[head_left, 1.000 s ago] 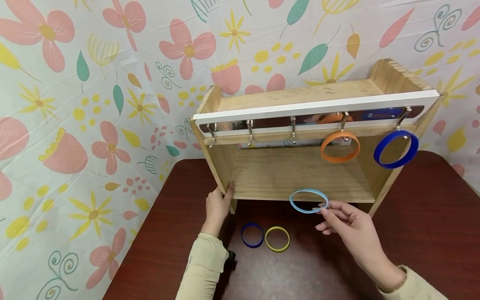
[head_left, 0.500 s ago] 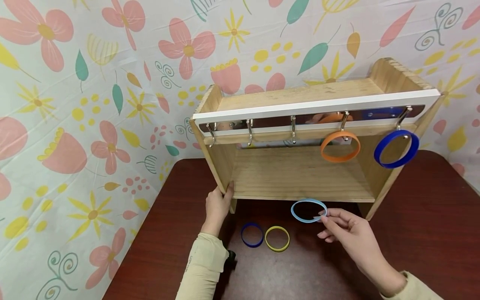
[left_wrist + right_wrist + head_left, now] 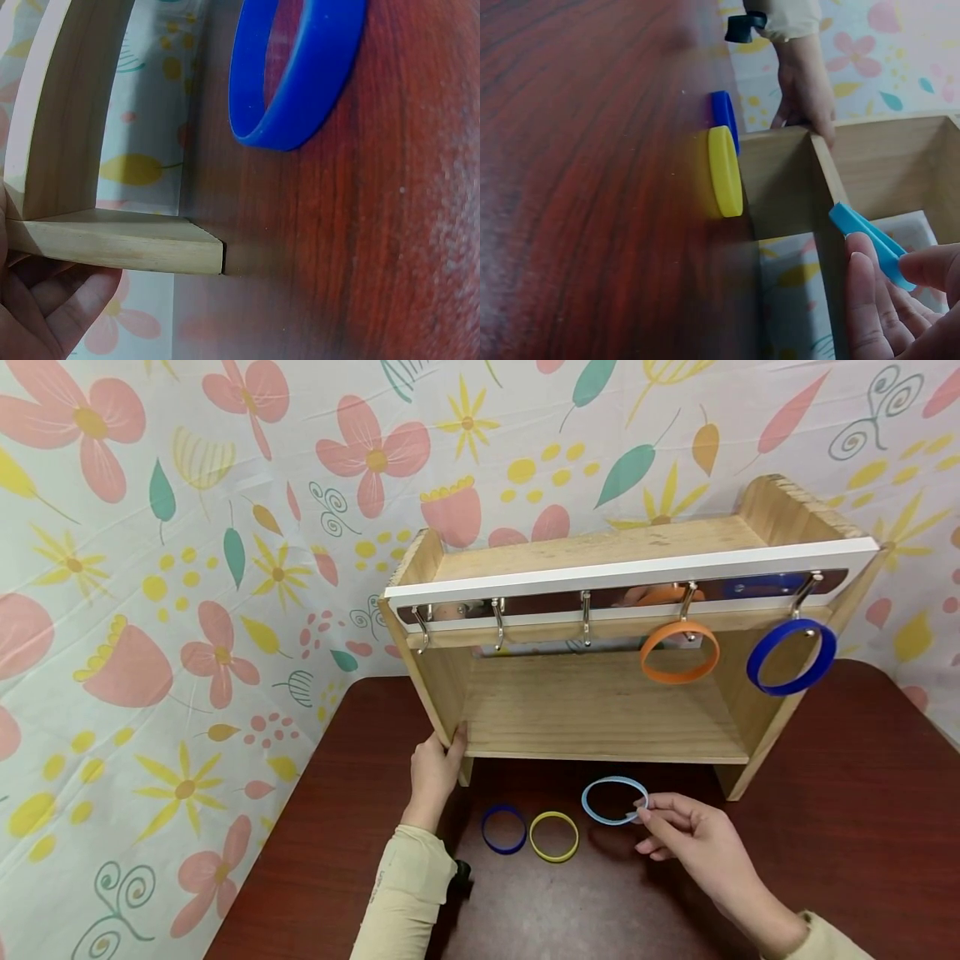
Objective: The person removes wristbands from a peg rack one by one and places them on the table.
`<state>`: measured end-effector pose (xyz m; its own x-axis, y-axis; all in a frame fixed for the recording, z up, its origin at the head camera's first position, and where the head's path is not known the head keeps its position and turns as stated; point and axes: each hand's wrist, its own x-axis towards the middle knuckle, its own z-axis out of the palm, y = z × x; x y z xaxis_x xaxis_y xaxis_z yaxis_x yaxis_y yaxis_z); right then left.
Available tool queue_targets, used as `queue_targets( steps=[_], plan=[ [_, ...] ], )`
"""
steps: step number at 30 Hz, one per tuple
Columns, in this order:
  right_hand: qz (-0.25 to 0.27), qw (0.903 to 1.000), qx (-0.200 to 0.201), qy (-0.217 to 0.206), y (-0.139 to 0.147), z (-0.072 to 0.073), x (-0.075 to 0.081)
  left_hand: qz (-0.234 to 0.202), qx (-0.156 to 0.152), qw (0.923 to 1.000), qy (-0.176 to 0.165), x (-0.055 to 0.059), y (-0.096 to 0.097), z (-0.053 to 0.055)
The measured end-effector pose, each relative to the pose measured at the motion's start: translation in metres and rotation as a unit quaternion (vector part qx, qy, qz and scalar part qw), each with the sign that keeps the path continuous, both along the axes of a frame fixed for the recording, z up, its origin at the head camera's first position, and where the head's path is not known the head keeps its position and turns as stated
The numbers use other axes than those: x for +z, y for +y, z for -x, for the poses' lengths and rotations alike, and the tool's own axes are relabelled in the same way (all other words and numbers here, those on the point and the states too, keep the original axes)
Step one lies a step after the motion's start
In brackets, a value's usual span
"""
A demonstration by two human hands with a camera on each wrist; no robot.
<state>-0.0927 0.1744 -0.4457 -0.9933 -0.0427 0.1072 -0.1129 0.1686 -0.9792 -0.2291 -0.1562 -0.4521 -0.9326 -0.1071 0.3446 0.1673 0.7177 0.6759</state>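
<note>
My right hand (image 3: 701,847) pinches a light blue silicone wristband (image 3: 615,778) by its right edge, between thumb and fingers, just below the front of a wooden shelf (image 3: 600,706). My left hand (image 3: 435,777) grips the lower left side panel of that shelf; in the left wrist view its fingers (image 3: 75,300) lie along the outer face of the wood. On the table lie a dark blue wristband (image 3: 486,843) and a yellow wristband (image 3: 534,847), side by side between the hands. An orange wristband (image 3: 678,677) and a blue wristband (image 3: 787,688) hang from the two rightmost hooks.
A metal strip with several hooks (image 3: 587,622) runs along the shelf's white front rail (image 3: 525,582); the three hooks at left and middle hold nothing. The shelf stands on a dark red-brown table (image 3: 322,827) against a flower-patterned cloth (image 3: 262,568).
My right hand has lowered the light blue wristband from in front of the shelf board's edge to below it. My left hand and the other wristbands have stayed in place.
</note>
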Motion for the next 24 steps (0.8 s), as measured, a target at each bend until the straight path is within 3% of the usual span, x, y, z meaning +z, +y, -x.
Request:
queue_targets(
  steps=[8, 24],
  plan=[
    [0.004, 0.9988, 0.01, -0.047, -0.001, 0.0, -0.011, 0.005, 0.005, 1.0, 0.0, 0.0, 0.0, 0.001],
    [-0.009, 0.9892, 0.089, -0.116, -0.001, 0.003, -0.034, 0.015, 0.011, 0.9998, -0.001, 0.0, 0.0, 0.001]
  ],
)
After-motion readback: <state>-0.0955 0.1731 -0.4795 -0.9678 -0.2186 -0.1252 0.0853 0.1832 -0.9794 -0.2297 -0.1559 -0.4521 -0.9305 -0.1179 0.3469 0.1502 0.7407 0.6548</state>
